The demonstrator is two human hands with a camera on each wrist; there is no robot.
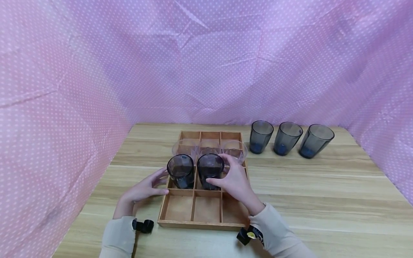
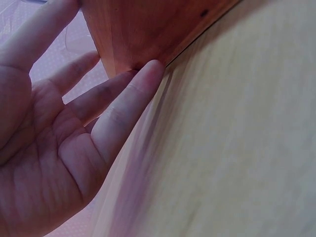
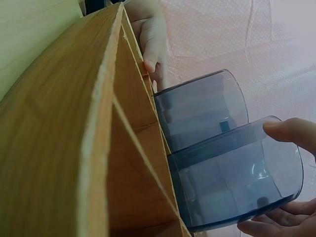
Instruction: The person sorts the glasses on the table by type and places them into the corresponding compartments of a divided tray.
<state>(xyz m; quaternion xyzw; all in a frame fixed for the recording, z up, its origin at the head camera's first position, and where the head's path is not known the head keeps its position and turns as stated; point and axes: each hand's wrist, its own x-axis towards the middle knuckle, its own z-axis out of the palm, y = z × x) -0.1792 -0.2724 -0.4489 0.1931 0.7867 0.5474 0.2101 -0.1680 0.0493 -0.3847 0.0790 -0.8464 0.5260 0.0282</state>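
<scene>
My right hand (image 1: 236, 181) grips a dark tinted glass (image 1: 210, 166) by its sides, thumb on the near side and fingers beyond. That glass stands upright in the middle compartment of a wooden divided tray (image 1: 200, 226). A second dark glass (image 1: 180, 168) stands in the compartment to its left. In the right wrist view the held glass (image 3: 237, 177) has its base inside the compartment. My left hand (image 1: 146, 190) rests against the tray's left side, and in the left wrist view its straight fingertips touch the wooden wall (image 2: 143, 34).
Clear cups (image 1: 235, 151) stand in the tray's back row. Three more dark glasses (image 1: 261, 136) stand in a row on the wooden table (image 1: 322, 200), to the right of the tray. A pink dotted cloth (image 1: 206, 79) hangs behind and around the table.
</scene>
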